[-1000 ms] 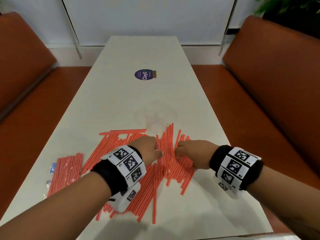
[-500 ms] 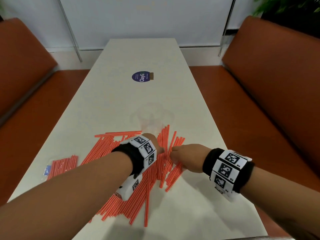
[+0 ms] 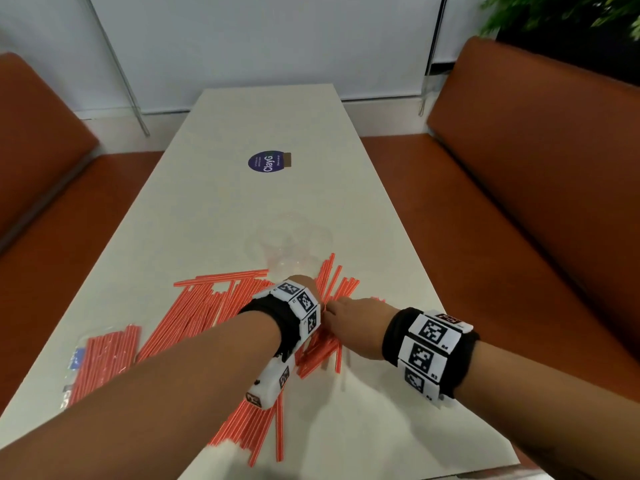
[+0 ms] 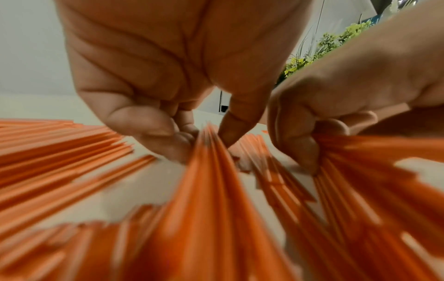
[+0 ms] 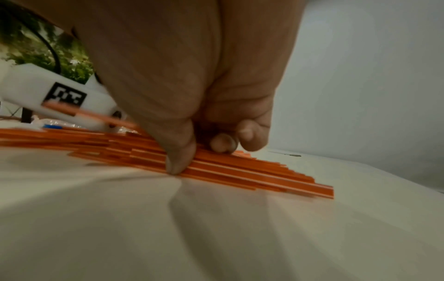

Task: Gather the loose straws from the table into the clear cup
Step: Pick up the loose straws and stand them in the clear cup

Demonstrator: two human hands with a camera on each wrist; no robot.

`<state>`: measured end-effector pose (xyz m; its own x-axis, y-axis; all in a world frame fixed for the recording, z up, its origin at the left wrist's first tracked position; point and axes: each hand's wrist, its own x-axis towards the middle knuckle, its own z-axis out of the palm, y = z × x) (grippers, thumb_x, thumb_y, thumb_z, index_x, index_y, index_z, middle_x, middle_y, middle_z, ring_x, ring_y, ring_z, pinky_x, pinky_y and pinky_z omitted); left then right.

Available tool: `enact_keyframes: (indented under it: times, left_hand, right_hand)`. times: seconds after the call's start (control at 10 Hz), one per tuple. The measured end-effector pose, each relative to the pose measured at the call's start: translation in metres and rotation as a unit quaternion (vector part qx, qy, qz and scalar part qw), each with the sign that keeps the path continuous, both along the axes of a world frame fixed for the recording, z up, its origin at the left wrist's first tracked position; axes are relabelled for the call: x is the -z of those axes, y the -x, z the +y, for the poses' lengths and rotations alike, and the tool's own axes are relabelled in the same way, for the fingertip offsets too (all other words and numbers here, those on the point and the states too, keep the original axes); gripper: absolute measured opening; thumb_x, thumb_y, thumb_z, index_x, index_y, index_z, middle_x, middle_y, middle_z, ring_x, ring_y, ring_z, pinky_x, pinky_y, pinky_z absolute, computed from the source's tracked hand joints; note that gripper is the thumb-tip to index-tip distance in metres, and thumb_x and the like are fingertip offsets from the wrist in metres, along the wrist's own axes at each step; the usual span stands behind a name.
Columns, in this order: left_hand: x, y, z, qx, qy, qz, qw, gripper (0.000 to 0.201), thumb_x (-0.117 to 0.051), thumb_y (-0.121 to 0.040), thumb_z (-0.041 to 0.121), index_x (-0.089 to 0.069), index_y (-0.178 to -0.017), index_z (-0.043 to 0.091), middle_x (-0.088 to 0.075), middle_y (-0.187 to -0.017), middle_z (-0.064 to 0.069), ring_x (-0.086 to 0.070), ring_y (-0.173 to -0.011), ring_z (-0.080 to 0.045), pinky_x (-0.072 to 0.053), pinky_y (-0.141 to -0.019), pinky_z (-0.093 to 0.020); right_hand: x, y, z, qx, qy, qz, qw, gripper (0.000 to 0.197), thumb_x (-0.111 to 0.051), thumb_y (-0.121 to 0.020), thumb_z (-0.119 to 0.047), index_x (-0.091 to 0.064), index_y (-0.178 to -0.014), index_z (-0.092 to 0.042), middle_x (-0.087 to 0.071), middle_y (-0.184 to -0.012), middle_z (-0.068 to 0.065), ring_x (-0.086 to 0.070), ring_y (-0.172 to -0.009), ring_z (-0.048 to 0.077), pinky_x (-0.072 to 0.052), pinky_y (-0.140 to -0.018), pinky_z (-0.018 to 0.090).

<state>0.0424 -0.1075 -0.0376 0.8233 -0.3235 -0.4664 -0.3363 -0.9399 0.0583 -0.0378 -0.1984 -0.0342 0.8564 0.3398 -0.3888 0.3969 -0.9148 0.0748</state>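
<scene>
left hand (image 4: 153,79) fingers curled; right hand (image 3: 353,323) likewise, touching

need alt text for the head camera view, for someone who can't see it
Two hands, left hand and right hand, meet over a spread of loose red straws on a long white table, fingers down among them. A clear cup stands just beyond, and a packet of straws lies at the left edge.
</scene>
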Motion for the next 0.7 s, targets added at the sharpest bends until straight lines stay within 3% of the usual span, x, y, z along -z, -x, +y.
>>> enact_keyframes:
  times: [0.1, 0.2, 0.3, 0.4, 0.5, 0.6, 0.7]
  left_hand:
    - [0.005, -0.004, 0.001, 0.062, -0.017, 0.001, 0.998, 0.035, -0.043, -0.095, 0.016, -0.043, -0.061, 0.007, -0.031, -0.06, -0.001, -0.045, -0.067, -0.018, -0.048, -0.073, -0.028]
    - [0.012, -0.009, 0.001, 0.084, -0.014, 0.022, 0.996, 0.025, -0.041, -0.095, 0.014, -0.063, -0.097, 0.002, -0.028, -0.06, 0.0, -0.054, -0.085, -0.02, -0.045, -0.075, -0.025]
    - [0.002, -0.009, 0.002, 0.05, 0.013, 0.025, 0.998, 0.037, -0.041, -0.096, 0.013, -0.034, -0.06, 0.012, -0.023, -0.062, 0.002, -0.038, -0.062, -0.015, -0.026, -0.051, -0.015]
    - [0.003, -0.013, 0.002, 0.086, 0.014, 0.001, 0.996, 0.025, -0.039, -0.097, 0.013, -0.044, -0.074, 0.005, -0.023, -0.065, -0.001, -0.033, -0.06, -0.011, -0.022, -0.048, -0.016]
    - [-0.004, -0.012, 0.003, -0.205, 0.313, 0.094, 0.923, 0.032, -0.041, -0.094, 0.012, -0.041, -0.122, -0.004, -0.031, -0.065, 0.0, -0.048, -0.075, -0.022, -0.047, -0.071, -0.025]
    - [-0.005, -0.012, 0.006, -0.2, 0.372, 0.1, 0.901, 0.023, -0.039, -0.094, 0.009, -0.037, -0.114, -0.001, -0.036, -0.066, -0.003, -0.059, -0.094, -0.042, -0.052, -0.087, -0.048]
    - [-0.009, -0.018, 0.013, -0.175, 0.42, 0.101, 0.885, 0.005, -0.036, -0.095, 0.008, -0.032, -0.098, 0.008, -0.04, -0.072, -0.007, -0.055, -0.071, -0.036, -0.054, -0.065, -0.044]
  right_hand:
    - [0.004, 0.002, 0.001, -0.014, 0.0, -0.032, 0.999, 0.034, -0.036, -0.094, -0.006, -0.043, -0.127, -0.002, -0.05, -0.126, 0.018, -0.048, -0.108, 0.032, -0.044, -0.081, 0.039]
    - [0.008, 0.002, 0.001, -0.022, 0.032, -0.04, 0.998, 0.031, -0.033, -0.094, -0.007, -0.046, -0.122, -0.002, -0.053, -0.121, 0.017, -0.049, -0.105, 0.032, -0.044, -0.08, 0.039]
    - [0.011, 0.003, 0.0, -0.026, 0.034, -0.067, 0.997, 0.03, -0.034, -0.093, -0.008, -0.052, -0.116, -0.003, -0.059, -0.113, 0.014, -0.052, -0.099, 0.029, -0.042, -0.078, 0.036]
    - [0.012, 0.003, -0.003, -0.047, 0.077, -0.097, 0.991, 0.023, -0.044, -0.076, -0.016, -0.066, -0.079, -0.019, -0.067, -0.074, -0.004, -0.056, -0.069, 0.016, -0.043, -0.061, 0.026]
    - [0.02, 0.0, -0.007, -0.06, 0.073, -0.166, 0.982, 0.017, -0.046, -0.068, -0.02, -0.063, -0.064, -0.023, -0.06, -0.06, -0.008, -0.052, -0.059, 0.013, -0.043, -0.056, 0.024]
    - [0.016, 0.001, -0.008, -0.065, 0.054, -0.208, 0.974, 0.011, -0.055, -0.07, -0.021, -0.066, -0.069, -0.02, -0.063, -0.066, -0.004, -0.056, -0.065, 0.017, -0.05, -0.066, 0.029]
    - [0.013, 0.002, -0.011, -0.042, 0.046, -0.216, 0.974, 0.013, -0.069, -0.065, -0.024, -0.07, -0.077, -0.018, -0.07, -0.079, 0.0, -0.065, -0.082, 0.022, -0.053, -0.088, 0.042]
